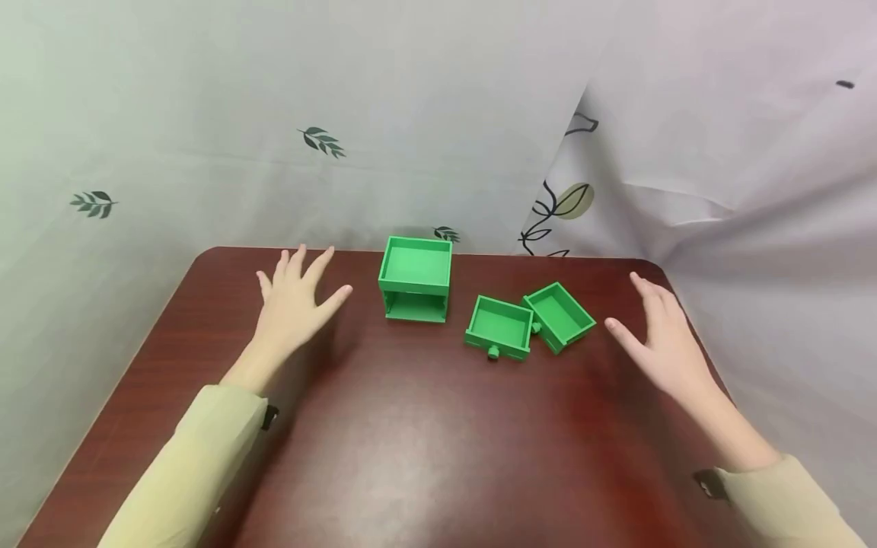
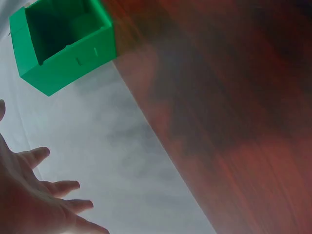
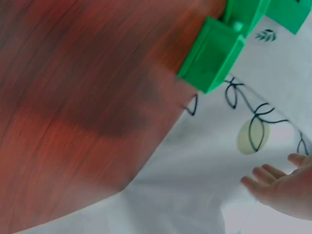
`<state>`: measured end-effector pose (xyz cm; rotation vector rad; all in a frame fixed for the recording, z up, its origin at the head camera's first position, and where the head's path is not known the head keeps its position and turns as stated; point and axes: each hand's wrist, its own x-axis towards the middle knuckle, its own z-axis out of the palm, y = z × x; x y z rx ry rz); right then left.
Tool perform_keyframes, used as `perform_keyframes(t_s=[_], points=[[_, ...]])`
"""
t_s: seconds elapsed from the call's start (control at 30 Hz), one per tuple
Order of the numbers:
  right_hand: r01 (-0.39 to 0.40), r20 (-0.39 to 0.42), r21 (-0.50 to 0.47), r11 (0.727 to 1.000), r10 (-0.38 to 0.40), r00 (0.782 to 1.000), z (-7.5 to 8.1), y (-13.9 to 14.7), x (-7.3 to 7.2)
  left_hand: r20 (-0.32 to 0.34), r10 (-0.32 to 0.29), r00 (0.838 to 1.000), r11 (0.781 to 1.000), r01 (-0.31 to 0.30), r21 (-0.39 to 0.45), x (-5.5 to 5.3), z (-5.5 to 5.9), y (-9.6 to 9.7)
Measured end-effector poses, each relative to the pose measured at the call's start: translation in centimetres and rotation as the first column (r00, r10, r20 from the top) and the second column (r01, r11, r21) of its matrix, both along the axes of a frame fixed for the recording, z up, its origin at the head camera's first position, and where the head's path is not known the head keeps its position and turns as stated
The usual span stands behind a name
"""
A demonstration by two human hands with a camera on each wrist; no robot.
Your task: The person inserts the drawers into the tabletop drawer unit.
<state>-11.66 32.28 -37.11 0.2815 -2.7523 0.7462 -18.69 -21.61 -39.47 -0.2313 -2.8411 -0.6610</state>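
Observation:
A green two-level cabinet stands near the back edge of the table, its lower front bay uncovered and its top a shallow open tray. To its right lie two small green drawers, one drawer with its round knob facing the front, the other drawer turned at an angle beside it. My left hand hovers left of the cabinet, fingers spread, holding nothing. Right of the drawers, my right hand is held above the table with fingers extended and nothing in it. The left wrist view shows the cabinet beyond the spread fingers.
The dark red wooden table has rounded back corners. Behind it hangs a pale cloth with leaf prints, folded at the right. Sleeves with dark wrist devices cover both forearms.

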Motion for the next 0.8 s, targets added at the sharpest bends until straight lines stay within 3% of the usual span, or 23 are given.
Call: perform_keyframes(t_s=[0.2,0.33,0.5,0.57,0.67,0.73,0.8], points=[[-0.05,-0.007,-0.06,0.997,0.05,0.999,0.5,-1.9,0.3,0.005,-0.036,0.999,0.992,0.035,0.12,-1.8,0.4,0.8],[-0.059,0.029,-0.103,0.993,0.062,0.998,0.5,-3.2,0.3,0.055,-0.056,0.997,0.979,0.044,0.199,-2.8,0.7,1.3],[-0.102,0.06,-0.282,0.954,0.123,0.991,0.1,-4.8,0.1,0.144,-0.084,0.986,0.942,0.032,0.334,-4.0,1.0,2.0],[-0.116,0.083,-0.394,0.912,0.161,0.983,-0.1,-5.6,0.0,0.18,-0.096,0.979,0.917,0.017,0.398,-4.4,1.1,2.3],[-0.123,0.126,-0.574,0.81,0.235,0.964,-0.2,-6.7,-0.2,0.218,-0.129,0.967,0.857,-0.002,0.515,-4.9,1.0,2.7],[-0.104,0.163,-0.709,0.698,0.305,0.938,-0.3,-7.3,-0.3,0.231,-0.153,0.961,0.799,-0.018,0.602,-5.1,0.8,3.0],[-0.073,0.189,-0.813,0.578,0.38,0.906,-0.6,-7.8,-0.3,0.234,-0.18,0.955,0.727,-0.031,0.686,-5.5,0.5,3.3]])
